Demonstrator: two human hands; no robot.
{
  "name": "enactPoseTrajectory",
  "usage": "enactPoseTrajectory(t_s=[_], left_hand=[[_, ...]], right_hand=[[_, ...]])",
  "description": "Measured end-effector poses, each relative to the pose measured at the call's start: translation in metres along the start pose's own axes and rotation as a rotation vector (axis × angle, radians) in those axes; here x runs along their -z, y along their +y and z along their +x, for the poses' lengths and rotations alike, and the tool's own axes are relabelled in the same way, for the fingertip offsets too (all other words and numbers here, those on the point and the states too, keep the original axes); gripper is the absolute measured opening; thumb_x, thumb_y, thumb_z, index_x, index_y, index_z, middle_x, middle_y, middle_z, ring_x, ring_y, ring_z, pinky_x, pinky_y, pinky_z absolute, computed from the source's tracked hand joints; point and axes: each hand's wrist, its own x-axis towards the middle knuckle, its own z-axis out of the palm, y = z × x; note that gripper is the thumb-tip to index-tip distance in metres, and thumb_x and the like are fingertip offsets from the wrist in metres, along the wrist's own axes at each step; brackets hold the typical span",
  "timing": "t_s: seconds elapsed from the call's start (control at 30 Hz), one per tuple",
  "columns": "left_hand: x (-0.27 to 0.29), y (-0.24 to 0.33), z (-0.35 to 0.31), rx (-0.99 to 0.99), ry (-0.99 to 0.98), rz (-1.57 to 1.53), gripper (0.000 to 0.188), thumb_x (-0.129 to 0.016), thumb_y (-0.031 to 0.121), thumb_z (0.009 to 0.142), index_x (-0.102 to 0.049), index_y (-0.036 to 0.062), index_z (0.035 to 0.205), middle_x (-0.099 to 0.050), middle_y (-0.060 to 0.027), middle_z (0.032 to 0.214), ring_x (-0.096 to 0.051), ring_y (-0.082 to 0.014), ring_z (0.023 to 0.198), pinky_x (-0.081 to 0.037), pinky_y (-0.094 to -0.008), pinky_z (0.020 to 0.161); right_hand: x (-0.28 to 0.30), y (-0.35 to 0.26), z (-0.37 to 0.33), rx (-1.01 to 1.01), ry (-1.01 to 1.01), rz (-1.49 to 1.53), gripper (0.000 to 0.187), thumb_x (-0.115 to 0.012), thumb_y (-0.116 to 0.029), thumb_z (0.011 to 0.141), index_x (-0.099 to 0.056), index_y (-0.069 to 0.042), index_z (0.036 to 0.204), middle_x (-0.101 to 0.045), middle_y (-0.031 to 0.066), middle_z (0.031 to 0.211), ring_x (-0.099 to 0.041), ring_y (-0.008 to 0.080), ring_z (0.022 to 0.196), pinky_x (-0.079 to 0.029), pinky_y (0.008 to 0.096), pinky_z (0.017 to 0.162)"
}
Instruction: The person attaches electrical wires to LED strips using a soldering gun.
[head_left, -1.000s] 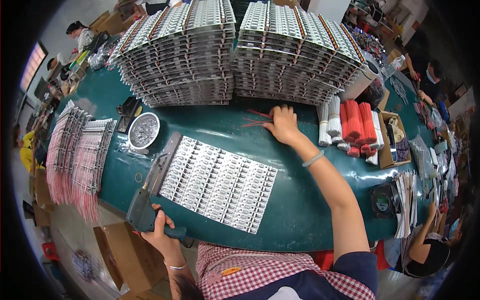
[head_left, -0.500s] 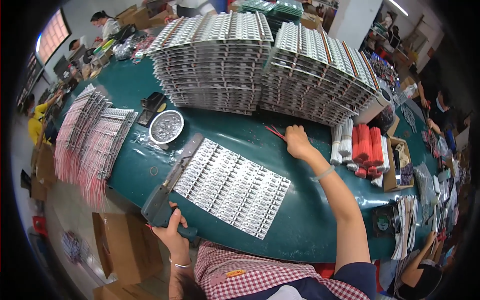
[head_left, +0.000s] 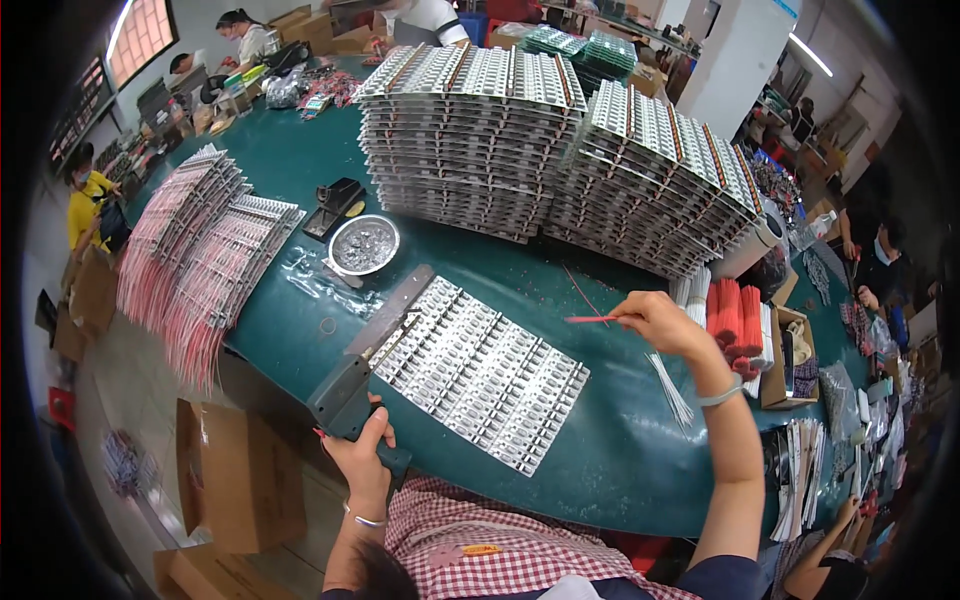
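Note:
My left hand is wrapped round the grip of a dark green pistol-grip tool. The tool's front end reaches to the upper left edge of a silver panel covered in rows of small metal parts, lying flat on the green table. A small red tip pokes out beside that hand. Right of the panel, my right hand pinches a few thin red wires that point left. One loose red wire lies behind them. Below my right hand, a loose bunch of white wires rests on the table.
Tall stacks of panels stand at the back. Wired panels hang over the left edge. Nearby are a bowl of metal bits and a black stand. Red wire bundles and a cardboard box stand right. Other people work around.
My right hand has lifted from the table near the stacks and come right and nearer, the red wires still pinched. White wires now show below it. The left hand keeps its hold on the tool.

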Motion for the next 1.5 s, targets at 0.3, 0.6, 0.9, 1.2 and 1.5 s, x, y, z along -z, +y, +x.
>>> enactPoseTrajectory(t_s=[0.3, 0.6, 0.9, 1.2, 1.5], left_hand=[[0.004, 0.005, -0.021, -0.008, -0.027, -0.015, 0.026, -0.066, -0.004, 0.079, -0.060, -0.0061, 0.104, -0.064, -0.0128, 0.090, -0.056, -0.0137, 0.054, -0.044, -0.0255, 0.045], [0.022, 0.010, -0.023, -0.011, 0.007, 0.021, 0.024, -0.063, -0.005, 0.080, -0.060, -0.0060, 0.104, -0.064, -0.0119, 0.092, -0.054, -0.0124, 0.054, -0.043, -0.0241, 0.046], [-0.008, 0.012, -0.022, 0.030, -0.122, 0.035, 0.033, -0.063, -0.005, 0.080, -0.058, -0.0077, 0.112, -0.064, -0.0157, 0.098, -0.054, -0.0131, 0.056, -0.042, -0.0249, 0.046], [-0.055, 0.001, -0.036, 0.179, -0.343, 0.011, 0.048, -0.063, -0.010, 0.078, -0.052, -0.0060, 0.124, -0.063, -0.0191, 0.108, -0.056, -0.0140, 0.058, -0.046, -0.0255, 0.047], [-0.097, -0.023, -0.053, 0.302, -0.545, 0.358, 0.029, -0.075, 0.000, 0.078, -0.066, -0.0026, 0.106, -0.067, -0.0034, 0.092, -0.059, -0.0062, 0.070, -0.046, -0.0209, 0.056]], right_hand=[[-0.014, -0.045, 0.013, 0.013, -0.247, -0.909, 0.010, -0.069, -0.009, 0.071, -0.074, -0.011, 0.079, -0.072, 0.0106, 0.082, -0.070, 0.0274, 0.088, -0.056, 0.0418, 0.064], [-0.069, -0.029, 0.026, 0.061, -0.346, -1.030, 0.009, -0.068, -0.011, 0.071, -0.076, -0.014, 0.077, -0.073, 0.0052, 0.082, -0.070, 0.0215, 0.083, -0.052, 0.0328, 0.059], [-0.080, -0.031, 0.015, -0.021, -0.437, -0.990, 0.012, -0.073, -0.010, 0.070, -0.075, -0.012, 0.081, -0.072, 0.0059, 0.086, -0.070, 0.0213, 0.084, -0.053, 0.0304, 0.061], [-0.106, -0.008, -0.059, -0.019, 0.434, -0.248, 0.021, -0.063, 0.006, 0.072, -0.071, -0.004, 0.089, -0.064, 0.0090, 0.086, -0.063, 0.0283, 0.081, -0.053, 0.0389, 0.069], [-0.141, -0.011, -0.074, -0.055, 0.732, -0.048, 0.020, -0.067, 0.007, 0.074, -0.070, -0.003, 0.090, -0.063, 0.0059, 0.084, -0.061, 0.0245, 0.077, -0.051, 0.0348, 0.065]])
